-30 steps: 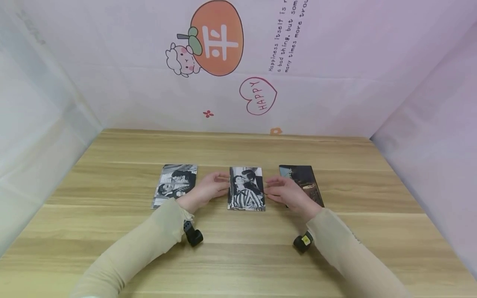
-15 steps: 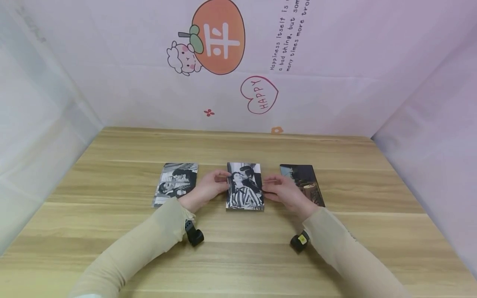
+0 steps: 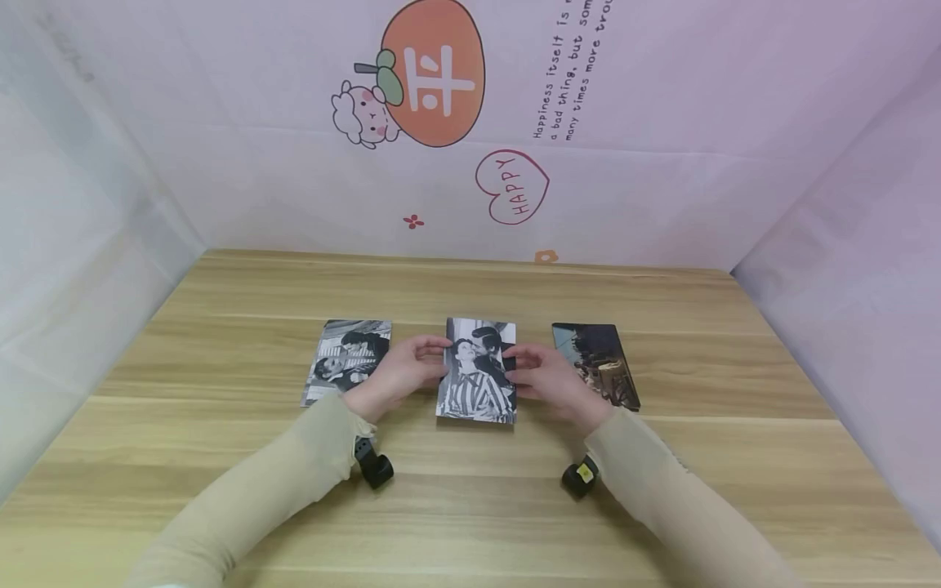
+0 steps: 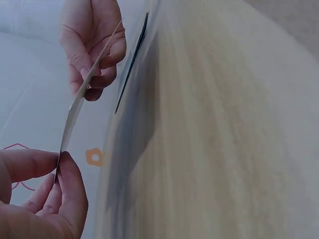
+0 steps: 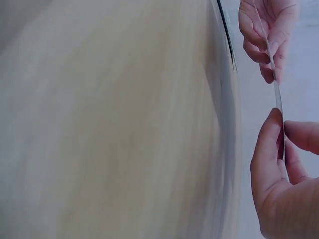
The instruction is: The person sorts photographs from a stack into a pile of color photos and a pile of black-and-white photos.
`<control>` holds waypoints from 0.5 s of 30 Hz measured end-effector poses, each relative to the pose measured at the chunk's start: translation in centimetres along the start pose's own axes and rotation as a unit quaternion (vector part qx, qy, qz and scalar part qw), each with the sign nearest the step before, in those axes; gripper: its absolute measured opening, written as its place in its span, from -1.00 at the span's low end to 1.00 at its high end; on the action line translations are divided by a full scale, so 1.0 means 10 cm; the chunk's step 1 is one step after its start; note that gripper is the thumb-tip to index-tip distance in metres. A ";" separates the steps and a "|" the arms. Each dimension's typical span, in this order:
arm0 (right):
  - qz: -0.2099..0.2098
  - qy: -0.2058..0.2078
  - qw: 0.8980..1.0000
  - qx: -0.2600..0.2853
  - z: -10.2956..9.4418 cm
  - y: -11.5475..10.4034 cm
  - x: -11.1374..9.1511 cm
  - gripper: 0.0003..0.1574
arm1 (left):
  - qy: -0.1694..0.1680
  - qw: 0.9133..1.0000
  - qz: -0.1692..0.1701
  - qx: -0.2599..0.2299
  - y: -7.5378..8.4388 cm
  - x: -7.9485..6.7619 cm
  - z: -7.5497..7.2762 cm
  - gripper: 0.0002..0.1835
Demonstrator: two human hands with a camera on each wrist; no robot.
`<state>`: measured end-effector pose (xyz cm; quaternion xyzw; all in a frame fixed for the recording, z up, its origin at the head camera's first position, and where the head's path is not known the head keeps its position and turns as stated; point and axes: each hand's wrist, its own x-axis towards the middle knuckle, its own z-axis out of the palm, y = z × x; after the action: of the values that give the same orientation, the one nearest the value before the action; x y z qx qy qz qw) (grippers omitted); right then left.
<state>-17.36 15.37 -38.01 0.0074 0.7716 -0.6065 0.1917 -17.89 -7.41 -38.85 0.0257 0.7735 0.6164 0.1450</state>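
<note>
A black-and-white photo card [image 3: 476, 376] of a couple, one in a striped top, is held between both hands. My left hand [image 3: 397, 374] pinches its left edge and my right hand [image 3: 553, 380] its right edge, thumb against fingers. The left wrist view shows the card [image 4: 73, 114] nearly edge-on and slightly bowed, raised off the tabletop. Likewise, the right wrist view has it as a thin strip [image 5: 278, 94] between the two hands. Another black-and-white photo card [image 3: 349, 359] lies on the left, partly behind my left hand. On the right lies a dark coloured card [image 3: 599, 363], partly covered by my right hand.
The wood-grain tabletop [image 3: 470, 523] extends around the cards. White cloth [image 3: 257, 163] with printed cartoons and lettering hangs behind it, and more cloth hangs at both sides. Small black cameras [image 3: 376, 469] sit beneath both wrists.
The middle card has come up off the table between both hands and shifted slightly left, its lower edge tilting nearer me. My right hand has moved left with it. The outer cards stay put.
</note>
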 end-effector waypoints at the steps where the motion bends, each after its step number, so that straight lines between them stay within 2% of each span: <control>1: -0.002 0.002 1.000 -0.005 0.02 -0.01 0.00 -0.48 | 0.002 1.000 -0.001 0.007 0.01 -0.01 -0.02 -0.49; 9: -0.015 0.010 1.000 0.002 0.14 -0.06 -0.01 -0.48 | 0.012 1.000 0.000 0.029 0.05 -0.12 -0.16 -0.48; 15: -0.012 0.013 1.000 0.021 0.26 -0.11 0.01 -0.50 | 0.014 1.000 0.001 0.019 0.03 -0.19 -0.28 -0.49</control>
<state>-16.99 12.61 -37.55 0.0099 0.7612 -0.6245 0.1746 -16.84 -10.42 -37.60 0.0203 0.7869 0.6023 0.1331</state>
